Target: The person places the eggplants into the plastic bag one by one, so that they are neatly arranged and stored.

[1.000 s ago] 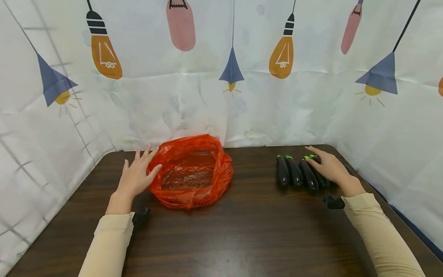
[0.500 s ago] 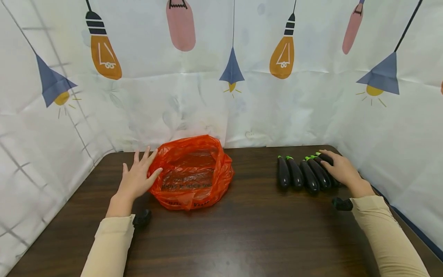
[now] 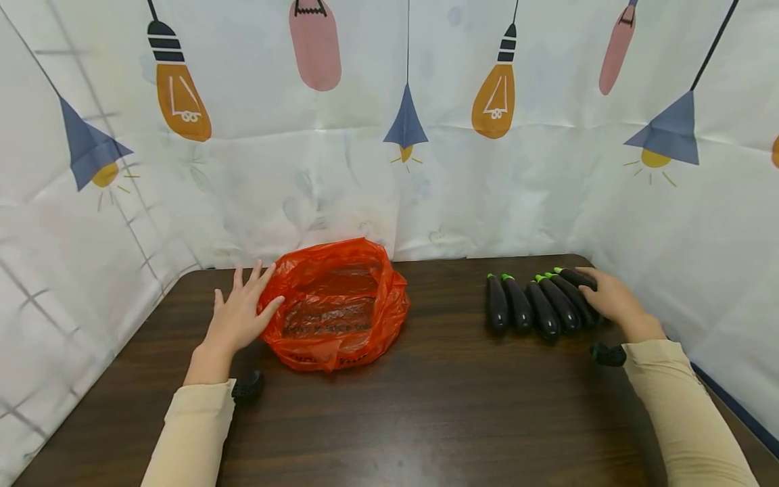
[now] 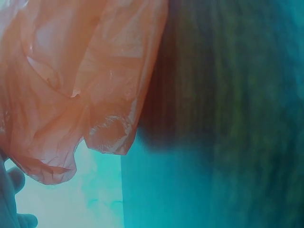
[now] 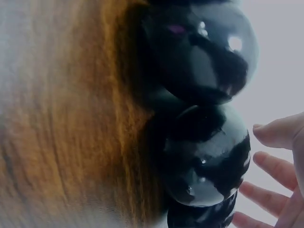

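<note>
An orange-red plastic bag [image 3: 341, 304] stands on the table with its mouth gaping upward. My left hand [image 3: 239, 314] has its fingers spread at the bag's left side, fingertips at its edge; the bag's wall fills much of the left wrist view. To the right lies a row of several dark, glossy eggplants [image 3: 516, 304] with green stem ends pointing away. Over the row's right end is my right hand [image 3: 617, 301], partly covering the rightmost eggplant [image 3: 575, 277]. In the right wrist view, the loosely extended fingers [image 5: 270, 166] are close beside the eggplants; contact is unclear.
The dark wooden table [image 3: 389, 419] spreads between and in front of both hands. A white curtain [image 3: 341, 182] printed with lamps and bulbs hangs behind and along both sides. Each wrist carries a small black camera.
My right hand has shifted to the right along the eggplants, uncovering more of them. The left hand and the bag have stayed nearly in place.
</note>
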The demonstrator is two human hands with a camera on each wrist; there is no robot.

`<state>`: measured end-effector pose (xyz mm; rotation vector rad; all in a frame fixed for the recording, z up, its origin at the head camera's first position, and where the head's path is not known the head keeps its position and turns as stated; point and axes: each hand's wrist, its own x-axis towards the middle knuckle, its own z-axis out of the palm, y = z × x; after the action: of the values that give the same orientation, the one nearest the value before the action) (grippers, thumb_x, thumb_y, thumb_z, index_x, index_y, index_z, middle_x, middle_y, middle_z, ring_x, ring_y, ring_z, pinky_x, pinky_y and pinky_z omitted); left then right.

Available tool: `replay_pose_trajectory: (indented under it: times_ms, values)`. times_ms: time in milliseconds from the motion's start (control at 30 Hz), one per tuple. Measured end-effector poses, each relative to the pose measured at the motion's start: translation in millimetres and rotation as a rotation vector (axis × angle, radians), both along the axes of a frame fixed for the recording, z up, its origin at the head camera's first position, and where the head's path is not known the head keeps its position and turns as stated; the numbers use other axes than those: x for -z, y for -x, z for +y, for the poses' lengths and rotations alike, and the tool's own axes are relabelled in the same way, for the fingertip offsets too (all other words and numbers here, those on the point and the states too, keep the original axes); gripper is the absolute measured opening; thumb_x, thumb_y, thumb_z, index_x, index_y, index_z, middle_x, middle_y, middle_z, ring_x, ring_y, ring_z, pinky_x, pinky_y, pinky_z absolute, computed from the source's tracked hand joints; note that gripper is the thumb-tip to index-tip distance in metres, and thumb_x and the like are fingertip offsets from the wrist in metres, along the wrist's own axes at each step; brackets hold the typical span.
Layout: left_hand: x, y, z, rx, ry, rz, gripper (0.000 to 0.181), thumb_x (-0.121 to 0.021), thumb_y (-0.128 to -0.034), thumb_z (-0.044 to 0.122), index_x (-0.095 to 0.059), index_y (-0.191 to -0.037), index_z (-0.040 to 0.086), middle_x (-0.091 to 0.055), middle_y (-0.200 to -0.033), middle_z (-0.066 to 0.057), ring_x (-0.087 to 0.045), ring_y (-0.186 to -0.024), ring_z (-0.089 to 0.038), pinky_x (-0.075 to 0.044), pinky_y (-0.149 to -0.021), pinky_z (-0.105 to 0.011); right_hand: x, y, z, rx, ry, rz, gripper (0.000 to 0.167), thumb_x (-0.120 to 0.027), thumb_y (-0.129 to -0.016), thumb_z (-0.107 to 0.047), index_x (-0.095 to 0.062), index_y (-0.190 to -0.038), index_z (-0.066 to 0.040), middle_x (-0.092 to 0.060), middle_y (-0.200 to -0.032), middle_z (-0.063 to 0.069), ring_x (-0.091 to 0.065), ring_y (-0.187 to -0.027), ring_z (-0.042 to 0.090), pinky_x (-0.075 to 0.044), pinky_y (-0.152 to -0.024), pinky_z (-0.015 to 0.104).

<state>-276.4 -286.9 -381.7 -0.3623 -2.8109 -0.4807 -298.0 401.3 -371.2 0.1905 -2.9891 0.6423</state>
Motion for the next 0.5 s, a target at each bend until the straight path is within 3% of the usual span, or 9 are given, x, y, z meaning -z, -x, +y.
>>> replay_pose_trajectory:
  times_ms: [67,167,300,400,500]
  values:
    - [-0.3,0.5,0.3,-0.002,0.001,-0.003,0.074,-0.050,-0.1066,0.045,-0.016,-0.166,0.016,-0.007,-0.170,-0.019,0.007,-0.153,-0.047,0.003,-0.103,-0.085,-0.2,0.8,3,0.014,0.011,-0.028,0.054,-0.047,-0.106,-0.013,-0.033,-0.153,0.009,-0.055,-0.120,0.042,-0.048,-0.053,0.025,-0.043,-0.057,0.044]
    - [-0.9,0.5,0.8,-0.006,0.001,-0.009,0.074,-0.051,-0.1064,0.044,-0.017,-0.166,0.016,-0.007,-0.170,-0.019,0.006,-0.153,-0.048,0.004,-0.104,-0.085,-1.2,2.3,5,0.031,0.014,-0.063,0.055,-0.046,-0.106,-0.013,-0.031,-0.153,0.011,-0.050,-0.126,0.045,-0.046,-0.052,0.024,-0.043,-0.060,0.045]
    - [-1.5,-0.6,1.2,-0.014,0.010,-0.015,0.075,-0.050,-0.1063,0.046,-0.017,-0.166,0.015,-0.008,-0.170,-0.019,0.006,-0.153,-0.048,0.004,-0.104,-0.085,-3.5,3.6,9,0.062,-0.010,-0.098,0.056,-0.046,-0.105,-0.012,-0.030,-0.152,0.013,-0.031,-0.143,0.050,-0.056,-0.084,0.046,-0.044,-0.076,0.058]
    - [-1.4,-1.3,1.3,-0.020,0.016,-0.014,0.075,-0.050,-0.1063,0.047,-0.018,-0.166,0.015,-0.009,-0.170,-0.019,0.006,-0.153,-0.048,0.004,-0.103,-0.085,-4.2,4.4,13,0.080,-0.020,-0.117,0.055,-0.046,-0.104,-0.010,-0.031,-0.151,0.015,-0.028,-0.144,0.050,-0.048,-0.108,0.059,-0.043,-0.082,0.064]
    - [-1.2,-1.9,1.1,-0.024,0.013,-0.010,0.074,-0.050,-0.1063,0.045,-0.019,-0.166,0.015,-0.010,-0.169,-0.020,0.007,-0.153,-0.048,0.005,-0.103,-0.085,-4.4,5.2,14,0.086,-0.028,-0.128,0.055,-0.046,-0.103,-0.009,-0.031,-0.150,0.016,-0.029,-0.143,0.051,-0.045,-0.115,0.063,-0.044,-0.084,0.065]
